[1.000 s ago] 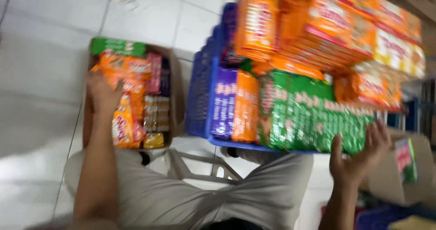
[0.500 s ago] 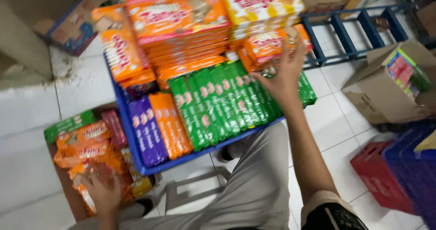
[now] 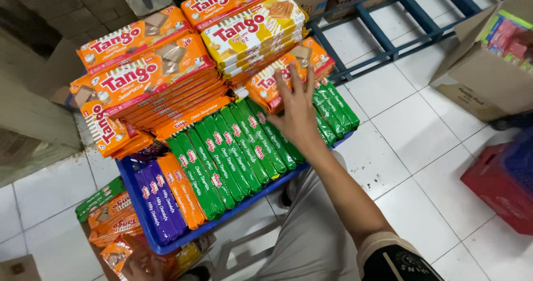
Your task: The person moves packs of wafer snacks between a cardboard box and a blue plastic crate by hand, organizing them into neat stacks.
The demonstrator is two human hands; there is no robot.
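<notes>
Since 0.5 s ago, right hand [image 3: 297,111] stays spread flat on orange packs [image 3: 277,78], grasping nothing. Left hand [image 3: 139,265] at 7 o'clock: grip unclear. Green packs [image 3: 233,142] fill crate [image 3: 125,175]. Stacking step; next needs a firm grasp.

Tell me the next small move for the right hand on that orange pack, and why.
Probably curl the fingers to grip the orange pack. The right hand lies flat and open on it, holding nothing, and the pack sits tilted across the green packs at the blue crate edge. The left hand is not clearly in view.
</notes>
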